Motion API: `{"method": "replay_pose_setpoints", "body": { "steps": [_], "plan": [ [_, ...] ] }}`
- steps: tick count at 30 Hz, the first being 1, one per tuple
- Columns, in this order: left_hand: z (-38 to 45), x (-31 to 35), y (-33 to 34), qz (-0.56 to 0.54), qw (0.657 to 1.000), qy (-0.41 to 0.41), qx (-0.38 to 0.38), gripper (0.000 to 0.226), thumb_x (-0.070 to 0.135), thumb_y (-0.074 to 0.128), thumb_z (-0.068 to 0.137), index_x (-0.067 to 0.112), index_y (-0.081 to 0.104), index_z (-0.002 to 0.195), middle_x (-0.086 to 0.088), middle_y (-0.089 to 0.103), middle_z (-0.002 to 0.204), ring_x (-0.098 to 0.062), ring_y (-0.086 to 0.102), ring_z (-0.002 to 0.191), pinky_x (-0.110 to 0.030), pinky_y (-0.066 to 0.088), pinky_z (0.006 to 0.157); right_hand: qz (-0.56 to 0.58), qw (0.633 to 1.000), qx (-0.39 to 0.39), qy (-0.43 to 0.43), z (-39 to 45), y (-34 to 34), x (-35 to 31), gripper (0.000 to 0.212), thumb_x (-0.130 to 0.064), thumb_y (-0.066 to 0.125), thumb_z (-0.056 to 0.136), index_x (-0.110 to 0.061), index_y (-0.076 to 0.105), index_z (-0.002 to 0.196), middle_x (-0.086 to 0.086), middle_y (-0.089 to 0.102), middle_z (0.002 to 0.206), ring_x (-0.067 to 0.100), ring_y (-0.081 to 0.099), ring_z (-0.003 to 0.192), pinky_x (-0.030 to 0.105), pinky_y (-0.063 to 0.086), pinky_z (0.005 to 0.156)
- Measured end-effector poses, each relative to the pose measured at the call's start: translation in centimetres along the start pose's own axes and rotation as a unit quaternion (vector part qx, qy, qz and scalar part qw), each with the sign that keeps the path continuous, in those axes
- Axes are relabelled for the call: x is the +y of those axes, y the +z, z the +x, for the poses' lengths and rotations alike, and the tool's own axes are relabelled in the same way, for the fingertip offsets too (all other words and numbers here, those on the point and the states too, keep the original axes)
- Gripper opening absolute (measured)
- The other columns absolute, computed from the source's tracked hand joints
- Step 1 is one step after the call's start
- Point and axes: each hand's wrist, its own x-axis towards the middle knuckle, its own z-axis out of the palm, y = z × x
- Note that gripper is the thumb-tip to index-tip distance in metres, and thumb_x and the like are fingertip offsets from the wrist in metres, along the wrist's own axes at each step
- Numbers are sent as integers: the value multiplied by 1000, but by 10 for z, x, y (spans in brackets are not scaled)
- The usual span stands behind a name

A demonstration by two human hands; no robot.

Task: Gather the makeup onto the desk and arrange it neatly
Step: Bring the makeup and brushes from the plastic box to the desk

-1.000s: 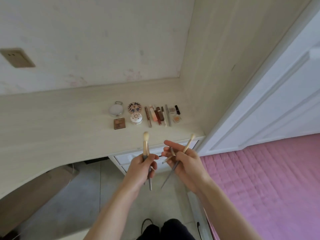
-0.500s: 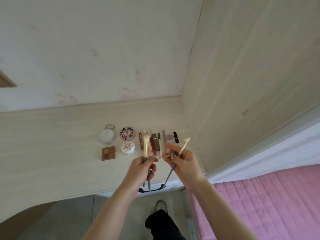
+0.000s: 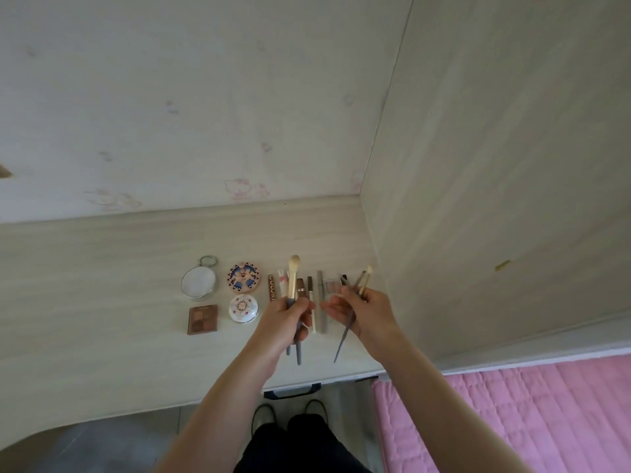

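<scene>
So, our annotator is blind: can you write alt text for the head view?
Two hands hold makeup brushes above a pale desk: the left hand grips a fluffy brush, the right hand several thin brushes. Below lie a round mirror, two compacts, an eyeshadow palette and a row of pencils.

**Pale wood, faded stickers and a pink quilt**

A pale, wood-grain back wall panel [image 3: 205, 97] fills the upper part of the view, marked with faint pink cartoon-cat stickers [image 3: 244, 190] low down near its base. At the right, a tall side panel of the same light wood grain [image 3: 495, 165] meets it in a corner and carries a small yellowish mark [image 3: 502, 265]. At the lower right lies a pink quilted bedspread [image 3: 512, 414]. A dark drawer handle [image 3: 293, 390] shows in the bottom centre. The grey tiled floor [image 3: 102, 445] appears at the lower left. A tan wall plate [image 3: 5, 170] is cut off at the left edge.
</scene>
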Motion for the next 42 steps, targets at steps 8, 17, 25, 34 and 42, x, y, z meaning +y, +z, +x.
{"method": "replay_pose_setpoints", "body": {
  "steps": [8,17,25,34,42],
  "plan": [
    [30,9,21,35,999,-21,-29,20,15,48,98,3,63,91,-3,56,60,-12,47,45,-18,35,37,-358,930,73,26,20,-24,-18,28,-34,41,98,-17,57,83,2,43,61,16,38,48,24,38,48],
    [55,9,53,76,995,-34,-52,24,16,45,101,2,60,88,-4,53,59,-11,51,43,-17,38,38,-604,794,72,-4,25,-38,-33,41,-35,33,101,-23,57,70,5,59,87,35,52,110,38,36,101],
    [68,-5,70,42,994,-73,-65,18,12,44,100,0,53,110,-8,59,66,-14,55,46,-23,40,44,-381,923,61,-13,38,-49,-17,26,-13,36,99,-15,58,85,3,69,70,16,66,67,32,55,72],
    [94,-21,104,62,994,-85,-34,8,12,33,102,10,40,101,-10,56,69,-17,51,50,-23,43,43,-418,903,88,38,79,-56,-7,18,-2,42,86,-16,51,84,7,50,73,20,50,61,27,40,47],
    [119,-22,118,179,982,-65,-17,12,15,62,91,9,62,80,-15,67,82,-26,67,71,-42,59,73,-457,885,85,37,98,-61,-3,15,4,55,83,-10,60,80,10,60,73,23,57,67,32,48,62]
  ]
}}
